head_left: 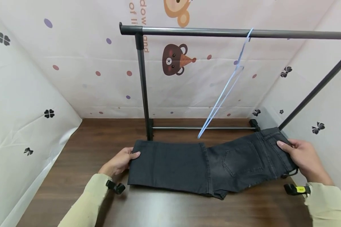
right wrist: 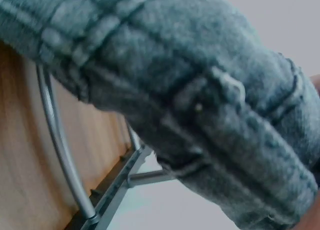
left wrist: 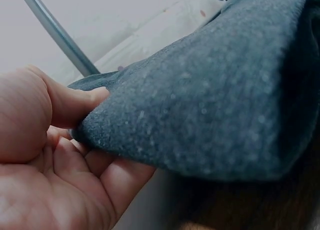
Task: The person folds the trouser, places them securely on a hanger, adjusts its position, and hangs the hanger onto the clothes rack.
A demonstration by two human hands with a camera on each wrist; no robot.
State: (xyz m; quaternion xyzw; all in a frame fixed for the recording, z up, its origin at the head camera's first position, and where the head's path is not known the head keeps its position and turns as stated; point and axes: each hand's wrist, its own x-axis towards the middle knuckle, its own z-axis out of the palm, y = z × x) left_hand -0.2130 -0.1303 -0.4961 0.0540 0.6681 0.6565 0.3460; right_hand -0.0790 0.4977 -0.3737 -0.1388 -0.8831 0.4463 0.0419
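Dark grey denim jeans (head_left: 176, 164), folded in half lengthwise with the leg folded back, stretch sideways between both hands over the brown wooden surface. At the folded leg end, my left hand (head_left: 120, 160) pinches the edge, thumb on top and fingers beneath; the left wrist view shows the same grip on the cloth (left wrist: 200, 100). My right hand (head_left: 307, 157) holds the waistband end, its thumb over the denim near a pocket. In the right wrist view the waistband (right wrist: 210, 120) fills much of the picture and hides most of that hand.
Behind the jeans stands a black metal clothes rack (head_left: 196, 31), its left post and lower bar close to the cloth. One light blue hanger (head_left: 224, 91) hangs from the top rail, its lower end just above the jeans. Patterned white sheets (head_left: 102, 91) line the back and sides.
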